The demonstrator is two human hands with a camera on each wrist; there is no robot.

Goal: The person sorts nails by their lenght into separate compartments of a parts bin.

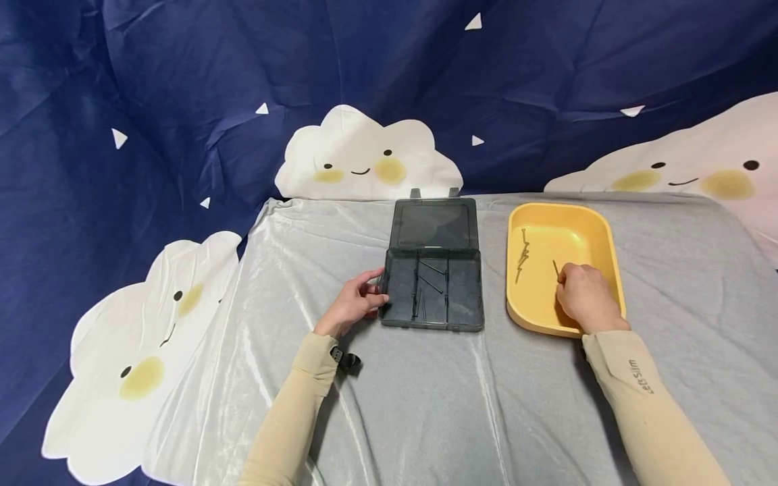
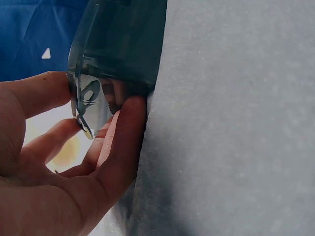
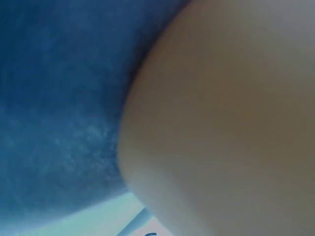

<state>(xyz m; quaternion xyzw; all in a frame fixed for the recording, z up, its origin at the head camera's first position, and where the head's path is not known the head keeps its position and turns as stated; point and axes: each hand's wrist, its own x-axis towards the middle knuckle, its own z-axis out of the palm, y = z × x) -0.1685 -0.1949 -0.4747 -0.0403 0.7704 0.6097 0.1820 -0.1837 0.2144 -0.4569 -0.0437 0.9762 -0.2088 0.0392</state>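
Grey cloth (image 1: 425,412) covered the worktop. Near its far edge, the left hand (image 1: 352,304) gripped the left side of an open box (image 1: 464,290). Toward its far right corner, the right hand (image 1: 585,297) curled over a screw (image 1: 554,264) in a yellow tray (image 1: 537,304), whether pinching it could not be told. Picking up seemed in hand; the next move likely called for a secure fingertip pinch.

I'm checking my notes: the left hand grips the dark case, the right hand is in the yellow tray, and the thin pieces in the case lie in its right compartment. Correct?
Not quite: the head view shows the thin pieces in the dark case lying in its middle compartment, not the right one. The rest stands.
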